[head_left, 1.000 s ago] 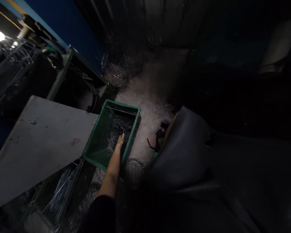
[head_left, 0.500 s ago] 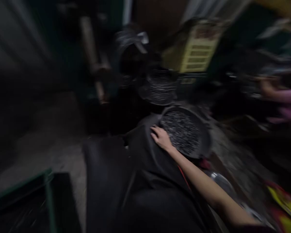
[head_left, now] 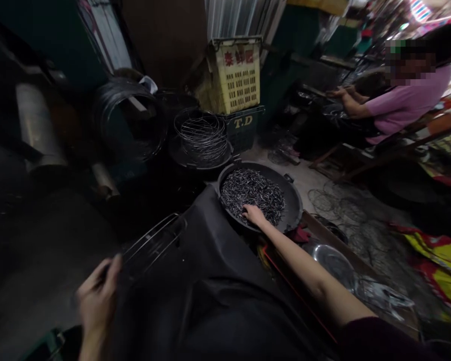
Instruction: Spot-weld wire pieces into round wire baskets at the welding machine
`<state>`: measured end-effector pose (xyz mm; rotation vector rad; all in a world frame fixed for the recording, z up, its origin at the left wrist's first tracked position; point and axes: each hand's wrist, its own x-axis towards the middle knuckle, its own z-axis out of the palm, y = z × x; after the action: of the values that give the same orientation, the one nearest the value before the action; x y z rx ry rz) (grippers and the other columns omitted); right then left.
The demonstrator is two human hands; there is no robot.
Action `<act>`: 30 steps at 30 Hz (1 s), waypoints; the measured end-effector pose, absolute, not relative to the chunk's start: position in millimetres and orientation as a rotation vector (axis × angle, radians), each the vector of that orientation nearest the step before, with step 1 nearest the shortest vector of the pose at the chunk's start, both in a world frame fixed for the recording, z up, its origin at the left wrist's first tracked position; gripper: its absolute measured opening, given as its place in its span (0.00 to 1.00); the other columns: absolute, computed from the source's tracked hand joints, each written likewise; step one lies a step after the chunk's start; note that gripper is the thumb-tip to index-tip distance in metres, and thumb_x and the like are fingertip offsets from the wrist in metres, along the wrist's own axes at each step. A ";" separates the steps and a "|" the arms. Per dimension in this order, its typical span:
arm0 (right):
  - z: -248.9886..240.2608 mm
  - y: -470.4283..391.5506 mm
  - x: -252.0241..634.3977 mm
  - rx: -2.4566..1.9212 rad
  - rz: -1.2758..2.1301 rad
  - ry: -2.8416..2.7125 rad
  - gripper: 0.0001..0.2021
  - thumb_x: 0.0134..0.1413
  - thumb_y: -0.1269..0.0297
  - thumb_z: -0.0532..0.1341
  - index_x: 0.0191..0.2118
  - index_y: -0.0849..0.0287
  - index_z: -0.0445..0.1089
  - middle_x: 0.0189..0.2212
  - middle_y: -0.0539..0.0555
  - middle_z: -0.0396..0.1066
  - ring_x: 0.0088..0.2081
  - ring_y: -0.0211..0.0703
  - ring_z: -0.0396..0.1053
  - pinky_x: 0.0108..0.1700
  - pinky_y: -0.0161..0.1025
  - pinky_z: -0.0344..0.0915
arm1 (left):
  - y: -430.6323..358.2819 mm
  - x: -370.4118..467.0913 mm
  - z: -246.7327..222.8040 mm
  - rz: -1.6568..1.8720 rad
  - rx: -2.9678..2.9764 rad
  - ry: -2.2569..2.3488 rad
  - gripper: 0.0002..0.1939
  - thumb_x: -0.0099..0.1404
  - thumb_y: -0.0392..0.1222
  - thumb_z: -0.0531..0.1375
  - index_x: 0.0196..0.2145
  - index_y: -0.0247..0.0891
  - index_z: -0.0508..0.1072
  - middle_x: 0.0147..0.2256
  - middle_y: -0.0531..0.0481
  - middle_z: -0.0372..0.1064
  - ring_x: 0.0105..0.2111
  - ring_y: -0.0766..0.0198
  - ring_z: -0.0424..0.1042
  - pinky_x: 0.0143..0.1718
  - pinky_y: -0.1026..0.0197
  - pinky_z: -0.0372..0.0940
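My left hand (head_left: pixel 97 291), blurred at the lower left, is closed around one end of a long wire frame (head_left: pixel 156 235). The frame has a rounded far end and reaches over the black cloth (head_left: pixel 225 250) across my lap. On the right, my right hand (head_left: pixel 254 214) dips into a round black pan (head_left: pixel 291 200) with its fingers curled down at the near side of a heap of small, thin, dark metal pieces (head_left: pixel 251 188). Whatever sits between those fingers is hidden.
Beyond the pan stand coils of wire (head_left: pixel 205 138) and a yellow crate (head_left: pixel 240 75) on a dark crate (head_left: pixel 244 125). A person in a pink top (head_left: pixel 406 108) sits at the right. A clear round lid (head_left: pixel 332 263) lies beside my right forearm.
My left hand has come into view with the wire frame. My right hand has moved from the cloth by the pan's edge into the metal pieces. The view has swung to the right.
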<state>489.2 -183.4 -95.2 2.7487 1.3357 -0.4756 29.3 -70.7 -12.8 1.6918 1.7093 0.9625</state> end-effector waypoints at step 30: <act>-80.9 -180.1 357.6 2.682 -0.559 2.709 0.12 0.62 0.60 0.52 0.38 0.53 0.73 0.34 0.53 0.76 0.35 0.43 0.72 0.41 0.43 0.70 | -89.5 52.7 -46.1 0.832 2.119 1.270 0.36 0.56 0.45 0.64 0.57 0.40 0.51 0.58 0.38 0.52 0.60 0.50 0.55 0.60 0.45 0.54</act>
<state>357.6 -180.1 -80.9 2.6823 2.7094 -0.5590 52.7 -89.5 -46.1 2.1195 1.2704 0.8316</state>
